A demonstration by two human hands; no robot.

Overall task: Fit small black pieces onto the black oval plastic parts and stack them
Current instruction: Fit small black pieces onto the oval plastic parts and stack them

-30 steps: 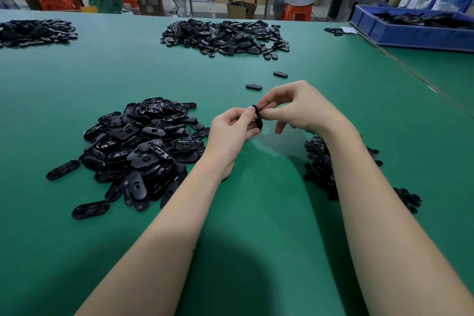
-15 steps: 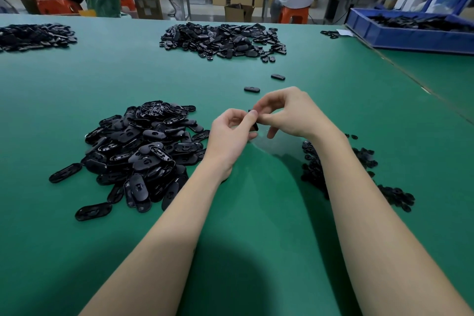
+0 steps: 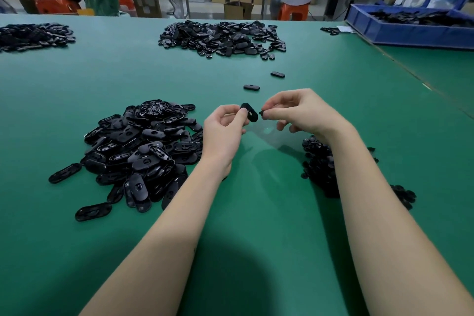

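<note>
Above the green table point(image 3: 77, 90), the left hand point(image 3: 223, 131) pinches an oval part point(image 3: 250, 112); just right, the right hand point(image 3: 295, 113) pinches what seems a small piece point(image 3: 262, 113), barely apart.

A black oval part point(image 3: 250, 112), tilted, is held above the green table, a small black piece point(image 3: 262, 113) just beside it; oval parts point(image 3: 138, 151) lie heaped at left.

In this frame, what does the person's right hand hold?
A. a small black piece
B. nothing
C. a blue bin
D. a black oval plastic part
A: the right hand pinches a small black piece at its fingertips, just apart from the black oval plastic part held in the left hand.
</note>
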